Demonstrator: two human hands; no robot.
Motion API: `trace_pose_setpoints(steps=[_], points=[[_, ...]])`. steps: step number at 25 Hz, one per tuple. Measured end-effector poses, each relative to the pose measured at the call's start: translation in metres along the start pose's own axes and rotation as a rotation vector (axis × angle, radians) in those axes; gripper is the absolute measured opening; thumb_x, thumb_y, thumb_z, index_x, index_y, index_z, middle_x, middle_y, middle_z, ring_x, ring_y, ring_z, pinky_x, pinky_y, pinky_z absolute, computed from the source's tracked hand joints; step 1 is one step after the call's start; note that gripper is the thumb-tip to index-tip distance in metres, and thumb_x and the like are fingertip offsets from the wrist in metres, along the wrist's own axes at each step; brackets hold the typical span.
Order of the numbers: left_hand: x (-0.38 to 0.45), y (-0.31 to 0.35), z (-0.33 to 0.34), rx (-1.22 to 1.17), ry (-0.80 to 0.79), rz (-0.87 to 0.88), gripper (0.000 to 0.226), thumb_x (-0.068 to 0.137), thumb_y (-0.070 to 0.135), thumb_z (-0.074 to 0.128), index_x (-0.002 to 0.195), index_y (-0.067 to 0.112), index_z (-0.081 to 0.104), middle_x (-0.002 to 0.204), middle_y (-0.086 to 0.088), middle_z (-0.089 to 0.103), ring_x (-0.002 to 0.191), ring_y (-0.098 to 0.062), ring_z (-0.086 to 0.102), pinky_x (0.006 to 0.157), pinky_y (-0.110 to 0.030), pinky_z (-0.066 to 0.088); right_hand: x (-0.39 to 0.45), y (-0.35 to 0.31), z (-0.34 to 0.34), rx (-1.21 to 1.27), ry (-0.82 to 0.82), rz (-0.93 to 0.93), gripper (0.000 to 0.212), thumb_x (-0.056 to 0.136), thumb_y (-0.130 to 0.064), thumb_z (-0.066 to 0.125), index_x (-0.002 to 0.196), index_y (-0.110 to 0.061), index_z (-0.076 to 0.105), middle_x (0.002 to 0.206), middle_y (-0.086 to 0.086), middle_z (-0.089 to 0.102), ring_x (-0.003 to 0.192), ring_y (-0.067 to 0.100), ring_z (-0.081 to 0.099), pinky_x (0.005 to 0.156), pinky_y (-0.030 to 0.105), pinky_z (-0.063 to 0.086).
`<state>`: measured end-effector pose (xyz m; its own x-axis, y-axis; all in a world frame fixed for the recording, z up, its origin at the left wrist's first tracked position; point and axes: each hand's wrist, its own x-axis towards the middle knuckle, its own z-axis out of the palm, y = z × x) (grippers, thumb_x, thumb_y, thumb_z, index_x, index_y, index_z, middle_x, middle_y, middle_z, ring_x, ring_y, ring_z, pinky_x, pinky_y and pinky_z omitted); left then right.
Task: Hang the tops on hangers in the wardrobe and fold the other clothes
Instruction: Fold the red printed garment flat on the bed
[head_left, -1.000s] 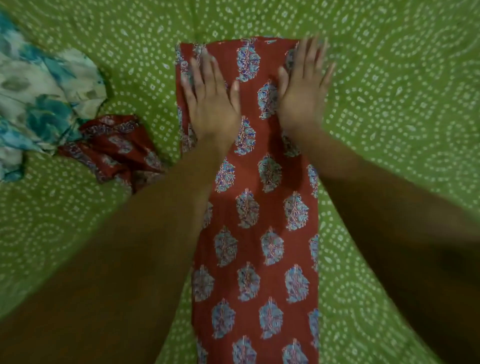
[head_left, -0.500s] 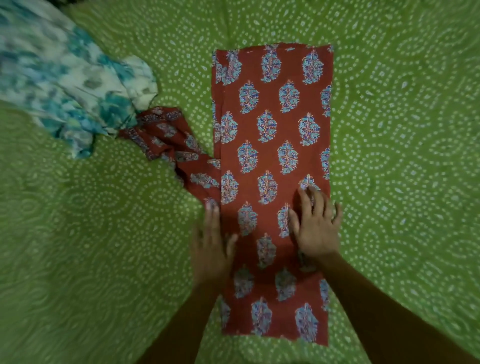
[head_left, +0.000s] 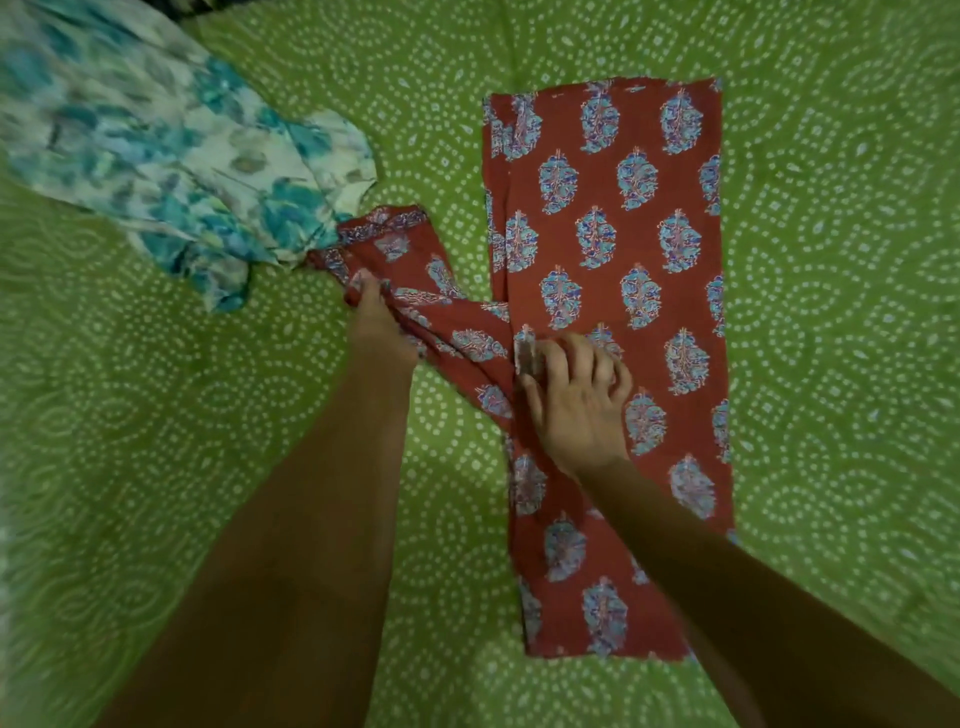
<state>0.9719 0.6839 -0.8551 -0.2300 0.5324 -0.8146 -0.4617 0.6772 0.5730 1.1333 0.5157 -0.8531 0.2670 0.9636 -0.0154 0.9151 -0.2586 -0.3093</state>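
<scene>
Garment: While it lies folded lengthwise on the green bedspread (head_left: 831, 312), your red printed garment (head_left: 613, 249) trails one sleeve (head_left: 441, 317) leftward.
Left hand (head_left: 376, 322): grips that sleeve.
Right hand (head_left: 576, 395): fingers curled, pinching the garment's left edge.

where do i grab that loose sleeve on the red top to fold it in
Pinch the sleeve at its bordered cuff end, coming from the left, where the left hand grips it. It sticks out left of the folded red top, pinned near its root by the right hand.

Red block-printed garment (head_left: 613, 312) flat, lengthwise-folded, sleeve (head_left: 431, 306) splayed left
</scene>
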Motion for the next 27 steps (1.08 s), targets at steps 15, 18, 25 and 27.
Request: trace_pose_setpoints(steps=[15,18,25,27], points=[[-0.005,0.050,-0.171,0.504,0.262,0.557,0.028,0.090,0.031,0.064,0.097,0.004,0.064,0.095,-0.011,0.068,0.083,-0.018,0.063,0.073,-0.032,0.055,0.003,-0.138,0.057,-0.345,0.040,-0.493,0.059,0.077,-0.030,0.066,0.130,-0.018,0.042,0.123,0.006,0.045,0.096,0.027,0.039,0.077,0.042,0.040],[-0.016,0.043,-0.186,0.596,0.229,0.659,0.016,0.096,0.020,0.057,0.098,0.005,0.055,0.082,-0.001,0.062,0.057,0.001,0.060,0.051,-0.022,0.051,0.021,-0.152,0.063,-0.466,0.033,-0.594,0.065,0.073,-0.025,0.067,0.133,-0.024,0.040,0.115,0.004,0.034,0.090,0.024,0.034,0.072,0.036,0.042],[-0.015,0.026,-0.218,0.736,0.216,0.564,0.011,0.097,0.020,0.053,0.099,0.009,0.051,0.078,-0.013,0.063,0.054,-0.010,0.063,0.052,-0.031,0.049,-0.032,-0.114,0.049,-0.351,-0.011,-0.448,0.068,0.062,-0.009,0.073,0.124,-0.017,0.049,0.109,0.009,0.041,0.086,0.027,0.044,0.069,0.040,0.048],[-0.020,0.027,-0.217,1.017,0.402,0.588,0.023,0.093,0.020,0.056,0.111,0.007,0.050,0.102,-0.017,0.062,0.091,-0.029,0.064,0.076,-0.039,0.047,-0.048,-0.106,0.044,-0.343,-0.073,-0.517,0.061,0.063,-0.015,0.070,0.123,-0.017,0.057,0.110,0.008,0.045,0.087,0.025,0.039,0.072,0.040,0.043]])
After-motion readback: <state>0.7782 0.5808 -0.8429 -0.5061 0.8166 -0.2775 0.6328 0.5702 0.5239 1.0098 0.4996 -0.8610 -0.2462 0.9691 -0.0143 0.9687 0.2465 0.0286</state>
